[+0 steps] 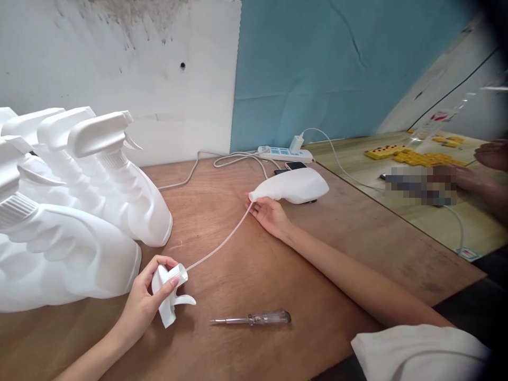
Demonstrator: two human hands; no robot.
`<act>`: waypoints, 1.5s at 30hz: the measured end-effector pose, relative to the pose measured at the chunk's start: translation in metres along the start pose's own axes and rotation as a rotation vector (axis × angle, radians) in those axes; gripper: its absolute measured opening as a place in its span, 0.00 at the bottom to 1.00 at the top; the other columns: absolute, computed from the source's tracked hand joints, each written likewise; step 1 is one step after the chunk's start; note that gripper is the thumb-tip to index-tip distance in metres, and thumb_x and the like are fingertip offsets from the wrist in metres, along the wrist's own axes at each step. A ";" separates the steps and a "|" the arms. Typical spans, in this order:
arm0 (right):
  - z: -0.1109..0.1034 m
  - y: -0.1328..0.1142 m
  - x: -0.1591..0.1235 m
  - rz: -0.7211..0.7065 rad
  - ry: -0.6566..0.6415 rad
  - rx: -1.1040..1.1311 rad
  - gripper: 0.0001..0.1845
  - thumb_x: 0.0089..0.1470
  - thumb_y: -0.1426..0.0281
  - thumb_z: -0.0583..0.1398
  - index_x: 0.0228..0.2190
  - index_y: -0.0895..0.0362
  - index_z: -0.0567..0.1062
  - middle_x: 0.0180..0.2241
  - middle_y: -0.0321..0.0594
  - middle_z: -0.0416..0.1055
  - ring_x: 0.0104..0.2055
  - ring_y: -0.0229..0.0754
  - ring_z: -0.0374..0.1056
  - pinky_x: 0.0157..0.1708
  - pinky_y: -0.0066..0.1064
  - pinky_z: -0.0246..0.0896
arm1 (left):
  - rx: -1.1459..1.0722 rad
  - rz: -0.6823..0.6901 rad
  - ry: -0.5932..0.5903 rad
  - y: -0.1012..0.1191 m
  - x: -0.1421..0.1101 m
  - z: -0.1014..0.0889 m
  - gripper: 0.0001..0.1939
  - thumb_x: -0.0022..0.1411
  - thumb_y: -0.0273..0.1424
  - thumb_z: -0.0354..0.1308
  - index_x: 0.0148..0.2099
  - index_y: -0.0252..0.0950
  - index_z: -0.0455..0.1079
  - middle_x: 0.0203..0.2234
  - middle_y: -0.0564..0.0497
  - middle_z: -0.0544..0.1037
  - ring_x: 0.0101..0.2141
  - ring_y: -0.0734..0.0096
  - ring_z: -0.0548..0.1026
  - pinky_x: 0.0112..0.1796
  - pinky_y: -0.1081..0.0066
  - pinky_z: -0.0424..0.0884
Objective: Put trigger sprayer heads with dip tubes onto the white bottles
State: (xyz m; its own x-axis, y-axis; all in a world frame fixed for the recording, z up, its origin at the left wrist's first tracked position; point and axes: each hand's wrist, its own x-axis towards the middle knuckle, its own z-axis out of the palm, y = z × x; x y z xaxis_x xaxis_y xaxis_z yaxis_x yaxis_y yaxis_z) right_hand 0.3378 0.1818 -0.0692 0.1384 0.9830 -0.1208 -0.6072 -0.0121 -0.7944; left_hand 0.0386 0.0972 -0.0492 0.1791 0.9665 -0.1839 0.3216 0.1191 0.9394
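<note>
My left hand [148,299] is closed around a white trigger sprayer head [171,283], its collar facing right. From that collar a thin dip tube [222,241] curves up and away to the mouth of a white plastic bottle [296,185]. The bottle lies on its side, neck toward the left. My right hand [271,216] is at the bottle's neck, fingers curled around it and partly hidden beneath. Whether the tube's end sits inside the mouth or just at its rim I cannot tell.
Several white spray bottles [130,196] with sprayers stand at the left. A screwdriver [252,318] lies near the front. Behind are a power strip [286,154], cables and a phone [296,166]. Another person's hands [460,177] are at the right table, near yellow pieces [428,157].
</note>
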 end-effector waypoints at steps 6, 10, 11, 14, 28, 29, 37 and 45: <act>0.003 0.002 -0.005 0.019 -0.005 0.003 0.06 0.34 0.74 0.58 0.21 0.56 0.74 0.28 0.34 0.75 0.29 0.34 0.65 0.36 0.27 0.62 | 0.035 0.019 0.001 -0.003 0.001 -0.002 0.17 0.50 0.46 0.55 0.36 0.38 0.61 0.23 0.54 0.69 0.24 0.70 0.68 0.25 0.73 0.65; 0.004 0.003 -0.008 0.035 -0.026 0.025 0.06 0.34 0.74 0.58 0.21 0.56 0.74 0.27 0.35 0.75 0.27 0.34 0.64 0.33 0.26 0.63 | 0.039 0.020 0.000 -0.004 0.001 -0.002 0.18 0.50 0.46 0.55 0.36 0.38 0.60 0.23 0.55 0.68 0.24 0.71 0.67 0.25 0.74 0.64; 0.004 0.003 -0.009 0.042 -0.031 0.034 0.07 0.33 0.74 0.58 0.21 0.56 0.74 0.27 0.35 0.75 0.27 0.34 0.64 0.32 0.26 0.63 | 0.040 0.021 0.004 -0.003 0.001 -0.002 0.18 0.50 0.46 0.55 0.36 0.38 0.60 0.23 0.55 0.68 0.24 0.71 0.67 0.25 0.74 0.64; 0.004 0.004 -0.010 0.053 -0.028 0.071 0.06 0.34 0.74 0.58 0.21 0.57 0.73 0.27 0.35 0.74 0.25 0.33 0.63 0.31 0.26 0.63 | 0.052 0.023 0.022 -0.001 0.000 -0.001 0.17 0.50 0.46 0.55 0.35 0.39 0.60 0.22 0.56 0.68 0.24 0.72 0.65 0.24 0.75 0.63; 0.015 0.014 -0.023 -0.104 -0.085 -0.134 0.08 0.32 0.75 0.61 0.22 0.54 0.72 0.24 0.30 0.72 0.30 0.38 0.67 0.36 0.30 0.61 | 0.067 0.029 0.065 0.001 -0.001 0.000 0.16 0.50 0.45 0.54 0.35 0.38 0.60 0.22 0.56 0.67 0.23 0.73 0.65 0.24 0.75 0.63; 0.019 0.018 -0.029 -0.110 -0.123 -0.192 0.09 0.32 0.75 0.63 0.23 0.53 0.73 0.26 0.30 0.72 0.32 0.40 0.68 0.39 0.32 0.61 | 0.062 0.035 0.073 0.002 -0.001 0.001 0.16 0.50 0.45 0.55 0.35 0.38 0.61 0.23 0.56 0.68 0.23 0.73 0.65 0.24 0.75 0.63; 0.074 0.048 -0.080 0.084 -0.551 -0.666 0.16 0.40 0.67 0.64 0.37 0.48 0.75 0.35 0.32 0.72 0.41 0.44 0.66 0.44 0.37 0.59 | 0.006 0.078 -0.036 0.004 0.003 -0.001 0.16 0.50 0.42 0.57 0.38 0.37 0.63 0.31 0.52 0.71 0.30 0.69 0.70 0.31 0.73 0.68; 0.094 0.066 -0.081 0.183 -0.584 -0.598 0.29 0.38 0.68 0.65 0.46 0.47 0.67 0.34 0.33 0.70 0.42 0.44 0.65 0.42 0.35 0.60 | -0.219 0.054 -0.165 -0.006 0.008 -0.011 0.15 0.51 0.39 0.59 0.40 0.37 0.67 0.31 0.52 0.72 0.31 0.70 0.69 0.32 0.73 0.67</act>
State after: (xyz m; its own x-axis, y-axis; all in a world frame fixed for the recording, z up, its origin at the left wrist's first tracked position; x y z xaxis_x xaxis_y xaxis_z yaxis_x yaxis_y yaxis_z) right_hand 0.2129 0.1183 -0.0560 -0.4462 0.8912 -0.0820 -0.0428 -0.1128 -0.9927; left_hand 0.0281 0.1064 -0.0531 0.3458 0.9247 -0.1595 0.1020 0.1319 0.9860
